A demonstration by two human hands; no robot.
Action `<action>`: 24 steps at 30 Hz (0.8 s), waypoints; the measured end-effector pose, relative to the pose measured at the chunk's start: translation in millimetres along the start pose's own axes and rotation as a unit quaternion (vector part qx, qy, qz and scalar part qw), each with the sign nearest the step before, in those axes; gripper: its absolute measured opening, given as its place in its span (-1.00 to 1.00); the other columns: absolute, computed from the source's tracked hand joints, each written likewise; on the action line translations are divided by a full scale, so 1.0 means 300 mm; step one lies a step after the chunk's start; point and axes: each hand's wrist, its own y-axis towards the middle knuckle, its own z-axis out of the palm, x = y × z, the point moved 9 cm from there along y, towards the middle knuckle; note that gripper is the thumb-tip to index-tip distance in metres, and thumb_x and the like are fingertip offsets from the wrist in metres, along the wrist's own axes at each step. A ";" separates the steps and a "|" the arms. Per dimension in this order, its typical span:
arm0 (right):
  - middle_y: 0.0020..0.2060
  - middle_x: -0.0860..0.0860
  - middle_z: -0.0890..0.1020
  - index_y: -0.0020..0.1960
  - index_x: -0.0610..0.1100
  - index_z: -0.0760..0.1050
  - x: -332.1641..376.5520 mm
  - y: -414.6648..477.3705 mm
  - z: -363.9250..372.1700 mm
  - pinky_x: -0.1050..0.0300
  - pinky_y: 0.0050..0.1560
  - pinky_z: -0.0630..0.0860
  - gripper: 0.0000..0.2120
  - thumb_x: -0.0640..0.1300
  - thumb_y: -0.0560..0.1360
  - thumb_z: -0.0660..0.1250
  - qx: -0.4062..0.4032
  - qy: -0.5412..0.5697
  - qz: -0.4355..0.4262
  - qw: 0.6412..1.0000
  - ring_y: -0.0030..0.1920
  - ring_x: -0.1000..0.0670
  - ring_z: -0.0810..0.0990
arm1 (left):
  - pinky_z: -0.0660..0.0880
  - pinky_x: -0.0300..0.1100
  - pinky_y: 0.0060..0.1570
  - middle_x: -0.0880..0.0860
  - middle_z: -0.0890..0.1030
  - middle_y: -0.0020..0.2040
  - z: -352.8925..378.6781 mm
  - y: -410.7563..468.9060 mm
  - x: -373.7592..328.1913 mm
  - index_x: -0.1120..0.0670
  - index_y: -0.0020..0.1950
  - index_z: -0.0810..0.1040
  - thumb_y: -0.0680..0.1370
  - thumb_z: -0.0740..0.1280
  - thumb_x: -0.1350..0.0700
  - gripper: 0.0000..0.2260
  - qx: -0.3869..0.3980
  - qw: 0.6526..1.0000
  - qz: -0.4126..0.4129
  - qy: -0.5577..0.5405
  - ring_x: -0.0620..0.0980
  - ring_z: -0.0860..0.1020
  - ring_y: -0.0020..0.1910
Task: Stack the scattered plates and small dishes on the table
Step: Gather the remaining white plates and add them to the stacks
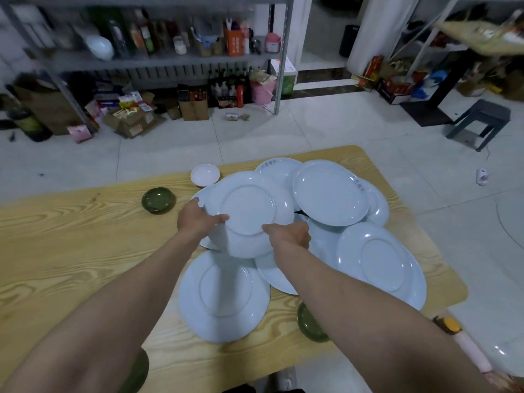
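Observation:
Several pale blue plates lie overlapping on the wooden table (pixel 62 251). Both hands hold one plate (pixel 248 211), raised and tilted above the pile. My left hand (pixel 195 219) grips its left rim, and my right hand (pixel 289 235) grips its near right rim. Below it lies a large plate (pixel 224 296) near me, another (pixel 381 260) to the right and one (pixel 330 192) farther back. A small white dish (pixel 205 175) sits at the far edge. A green dish (pixel 158 199) is to its left, and another green dish (pixel 310 324) lies partly under my right forearm.
A third green dish (pixel 137 373) peeks out under my left forearm at the table's near edge. Beyond the table are tiled floor, cluttered metal shelves (pixel 158 58) with boxes, and a grey stool (pixel 482 120) at the right. A small white object (pixel 482 177) lies on the floor.

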 end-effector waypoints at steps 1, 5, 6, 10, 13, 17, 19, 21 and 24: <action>0.18 -0.09 0.59 0.27 -0.15 0.40 0.020 -0.009 -0.006 0.06 0.04 0.47 -0.36 -0.11 0.29 0.62 -0.002 0.008 -0.016 1.000 0.15 -0.16 0.58 | 0.47 -0.06 0.06 0.06 0.56 0.13 -0.020 -0.016 -0.028 0.14 0.38 0.44 0.28 0.64 0.04 -0.26 -0.005 1.000 0.012 -0.003 0.10 0.52 0.12; 0.38 -0.01 0.46 0.54 0.02 0.23 0.100 -0.037 -0.021 0.04 0.31 0.38 -0.09 -0.13 0.30 0.60 0.008 0.041 -0.084 0.996 0.37 -0.12 0.43 | 0.56 0.06 0.01 0.05 0.61 0.04 -0.097 -0.068 -0.140 0.03 0.20 0.57 0.22 0.66 0.12 -0.41 -0.026 0.996 0.075 -0.043 0.13 0.57 0.02; 0.39 0.01 0.45 0.55 0.04 0.22 0.117 -0.045 -0.023 0.04 0.33 0.37 -0.08 -0.12 0.30 0.59 0.011 0.056 -0.099 0.993 0.39 -0.11 0.41 | 0.57 0.06 0.00 0.05 0.60 0.04 -0.116 -0.075 -0.166 0.02 0.21 0.56 0.22 0.66 0.16 -0.40 -0.034 0.993 0.092 -0.061 0.12 0.57 0.01; 0.25 0.10 0.59 0.43 0.09 0.40 0.167 -0.077 -0.022 0.02 0.31 0.48 -0.19 0.09 0.23 0.59 0.039 0.168 -0.148 0.974 0.27 -0.03 0.53 | 0.54 -0.03 -0.09 0.00 0.56 0.10 -0.154 -0.110 -0.238 0.01 0.27 0.46 0.38 0.55 0.32 -0.46 -0.054 0.981 0.133 -0.128 0.05 0.56 0.00; 0.16 0.12 0.61 0.33 0.00 0.51 0.196 -0.085 -0.028 0.02 0.32 0.49 -0.35 0.27 0.33 0.50 0.087 0.290 -0.133 0.944 0.12 0.08 0.59 | 0.56 0.06 -0.02 -0.02 0.56 0.23 -0.153 -0.128 -0.245 -0.11 0.21 0.44 0.59 0.30 0.28 -0.67 -0.066 0.976 0.122 -0.169 0.04 0.57 0.06; 0.25 0.04 0.54 0.35 -0.17 0.47 0.213 -0.059 -0.054 -0.02 0.34 0.48 -0.37 0.29 0.50 0.31 0.150 0.398 -0.100 0.900 0.27 -0.01 0.53 | 0.56 0.08 -0.02 -0.06 0.51 0.28 -0.100 -0.151 -0.229 -0.09 0.14 0.46 0.68 0.04 0.01 -0.79 -0.001 0.952 0.057 -0.301 0.09 0.62 -0.04; 0.20 0.01 0.55 0.21 -0.15 0.49 0.213 -0.040 -0.080 -0.03 0.28 0.52 -0.50 0.25 0.52 0.31 0.155 0.389 -0.093 0.903 0.24 -0.04 0.55 | 0.56 0.01 -0.14 -0.10 0.44 0.29 -0.064 -0.163 -0.230 -0.04 0.25 0.41 0.68 0.02 -0.11 -0.71 0.034 0.941 0.046 -0.332 0.13 0.63 -0.11; 0.14 -0.05 0.58 0.09 -0.15 0.53 0.213 -0.027 -0.107 -0.02 0.20 0.57 -0.62 0.14 0.51 0.40 0.148 0.390 -0.089 0.905 0.18 -0.07 0.58 | 0.56 -0.04 -0.23 -0.09 0.40 0.30 -0.023 -0.168 -0.221 0.01 0.38 0.35 0.67 0.09 -0.15 -0.63 0.066 0.931 0.025 -0.358 0.17 0.64 -0.11; -0.02 -0.09 0.59 -0.12 -0.19 0.53 0.192 0.011 -0.155 0.06 0.00 0.62 -0.83 -0.11 0.49 0.45 0.111 0.398 -0.082 0.907 0.04 -0.07 0.60 | 0.56 -0.09 -0.31 0.01 0.43 0.31 0.036 -0.177 -0.208 0.08 0.41 0.35 0.66 0.18 -0.03 -0.64 0.105 0.911 -0.005 -0.398 0.20 0.63 -0.10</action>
